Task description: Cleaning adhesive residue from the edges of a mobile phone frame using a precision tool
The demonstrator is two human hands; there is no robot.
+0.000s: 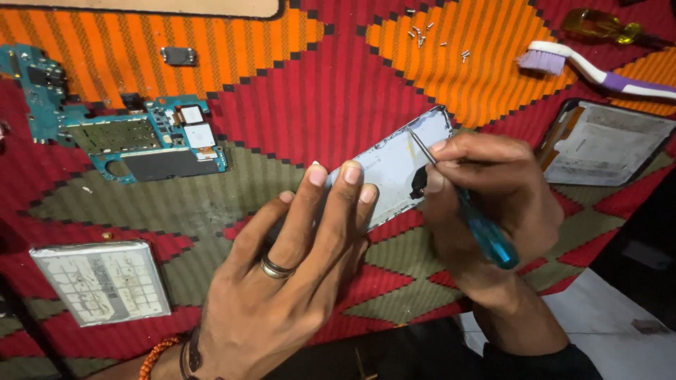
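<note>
Phone frame pinned and worked with screwdriver

Phone frame (398,169), pale grey and opened, lies tilted on the red-orange woven cloth (317,91), roughly mid-picture. Left hand (282,281) presses flat on the frame's lower end, fingers together, ring on one finger. Right hand (486,204) is at the frame's right edge, pinching a blue-handled screwdriver (461,211); its metal tip touches the frame near the upper corner. Left of the frame: green circuit board (148,141), well apart. Below-left of the frame: flat battery (102,281). Right of the frame: back cover (605,144), just beyond the right hand. Above the frame: loose screws (422,35). Above-right: toothbrush (591,70) with purple-white handle, and a yellow tool (602,27) near the top edge.
</note>
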